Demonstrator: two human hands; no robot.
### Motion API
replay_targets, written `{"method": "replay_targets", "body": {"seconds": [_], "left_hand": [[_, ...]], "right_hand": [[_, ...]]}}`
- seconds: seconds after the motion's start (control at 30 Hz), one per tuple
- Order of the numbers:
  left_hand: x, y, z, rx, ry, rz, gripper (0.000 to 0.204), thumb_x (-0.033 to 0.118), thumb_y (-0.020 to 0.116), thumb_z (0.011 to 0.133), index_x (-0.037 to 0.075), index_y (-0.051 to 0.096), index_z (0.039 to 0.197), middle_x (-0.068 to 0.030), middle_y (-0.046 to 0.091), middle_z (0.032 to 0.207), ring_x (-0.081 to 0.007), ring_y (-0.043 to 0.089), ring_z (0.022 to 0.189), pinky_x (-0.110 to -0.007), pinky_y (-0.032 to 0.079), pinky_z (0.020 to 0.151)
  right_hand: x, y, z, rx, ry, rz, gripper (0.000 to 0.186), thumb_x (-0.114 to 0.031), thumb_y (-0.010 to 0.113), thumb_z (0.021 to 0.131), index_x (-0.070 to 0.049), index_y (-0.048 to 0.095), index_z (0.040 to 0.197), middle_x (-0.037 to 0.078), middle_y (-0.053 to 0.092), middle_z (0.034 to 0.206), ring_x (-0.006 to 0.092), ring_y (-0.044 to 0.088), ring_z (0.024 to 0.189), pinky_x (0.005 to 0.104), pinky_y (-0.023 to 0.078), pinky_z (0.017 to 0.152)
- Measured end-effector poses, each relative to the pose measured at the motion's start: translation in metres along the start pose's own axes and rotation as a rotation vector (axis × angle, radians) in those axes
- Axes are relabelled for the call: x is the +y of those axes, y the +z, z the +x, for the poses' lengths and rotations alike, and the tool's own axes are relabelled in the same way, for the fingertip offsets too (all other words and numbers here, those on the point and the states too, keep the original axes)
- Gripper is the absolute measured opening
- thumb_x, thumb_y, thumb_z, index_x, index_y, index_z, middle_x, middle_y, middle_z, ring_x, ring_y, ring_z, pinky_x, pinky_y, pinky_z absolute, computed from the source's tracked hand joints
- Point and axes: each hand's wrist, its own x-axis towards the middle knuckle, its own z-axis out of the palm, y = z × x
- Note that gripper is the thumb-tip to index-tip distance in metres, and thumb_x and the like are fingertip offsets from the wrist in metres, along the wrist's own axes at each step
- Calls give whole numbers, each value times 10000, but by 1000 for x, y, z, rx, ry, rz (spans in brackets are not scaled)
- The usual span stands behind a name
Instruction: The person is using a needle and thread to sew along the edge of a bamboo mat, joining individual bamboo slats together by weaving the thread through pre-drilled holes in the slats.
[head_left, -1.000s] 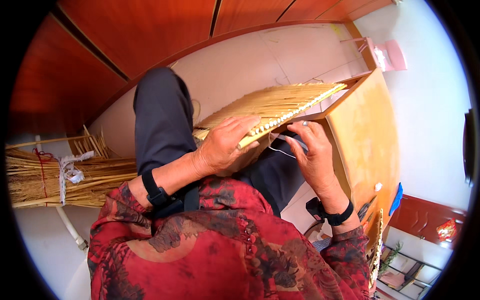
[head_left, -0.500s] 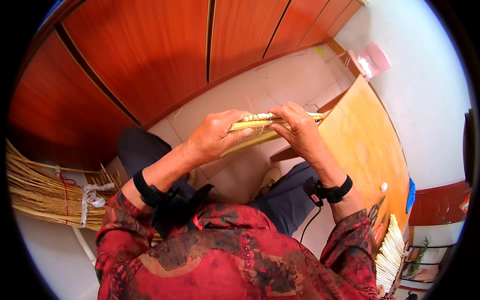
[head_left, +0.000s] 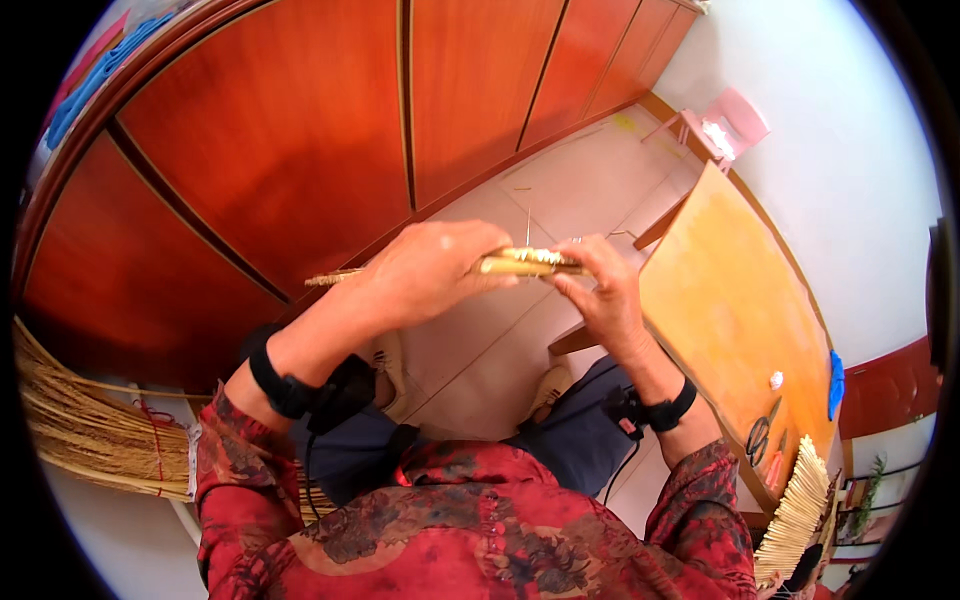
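Observation:
Between my two hands, held up over the floor, is a flat row of pale straw stalks (head_left: 520, 267) with cut ends side by side. My left hand (head_left: 430, 262) is closed on its left part, and a bristly brown end (head_left: 332, 277) sticks out past that hand. On the right, my right hand (head_left: 607, 292) pinches the row between thumb and fingers. A thin needle-like piece (head_left: 528, 228) stands upright out of the stalks. Whatever lies inside the left palm is hidden.
At right stands a wooden table (head_left: 735, 275) with scissors (head_left: 760, 438), a small white lump (head_left: 777, 380) and a blue cloth (head_left: 836, 385). Stitched stalks (head_left: 795, 510) lie at its near end. A broom-straw bundle (head_left: 90, 425) is at left, red cabinets (head_left: 480, 90) ahead, a pink chair (head_left: 738, 120) beyond.
The stalk row has turned and shortened in view, its left end now swung nearer the cabinets. My left hand has risen and moved slightly right; the right hand has lowered a little. The view has shifted.

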Motion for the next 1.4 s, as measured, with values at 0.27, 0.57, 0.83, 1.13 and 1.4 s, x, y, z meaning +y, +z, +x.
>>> {"method": "replay_targets", "body": {"seconds": [0.27, 0.57, 0.83, 1.13, 1.4], "left_hand": [[11, -26, -57, -266, 21, 28, 297, 163, 717, 789, 29, 616, 1034, -120, 655, 930, -300, 642, 817, -366, 518, 674], [28, -6, -77, -444, 206, 48, 410, 188, 772, 705, 31, 605, 1045, -119, 653, 944, -315, 641, 853, -397, 523, 724], [36, 0, -73, -451, 173, 23, 445, 194, 794, 688, 28, 606, 1056, -126, 653, 962, -312, 649, 870, -387, 534, 730], [33, 4, -63, -476, 156, -65, 413, 123, 773, 697, 20, 603, 1059, -131, 647, 970, -314, 644, 888, -392, 535, 750], [27, 3, -68, -489, 214, -86, 355, 150, 716, 770, 38, 606, 1088, -103, 658, 1054, -254, 643, 968, -436, 484, 943]], "right_hand": [[-43, 15, -28, -241, 68, 330, 277, -86, 737, 772, -37, 620, 1017, 102, 621, 874, 257, 619, 823, 336, 497, 714], [-62, 7, -55, -386, 817, 1119, 175, -132, 643, 897, 2, 649, 1010, 19, 636, 892, 81, 586, 803, 233, 480, 760], [-62, 25, -76, -365, 551, 828, 124, -136, 639, 881, -23, 685, 903, 46, 580, 805, 113, 547, 790, 261, 432, 720], [-55, 34, -78, -216, 348, 807, 102, -88, 619, 867, -6, 616, 807, 62, 553, 776, 139, 539, 749, 274, 430, 681], [-8, -38, -2, 297, 441, 1314, 152, -166, 501, 977, -29, 567, 979, 61, 563, 857, 228, 640, 853, 465, 554, 817]]}}
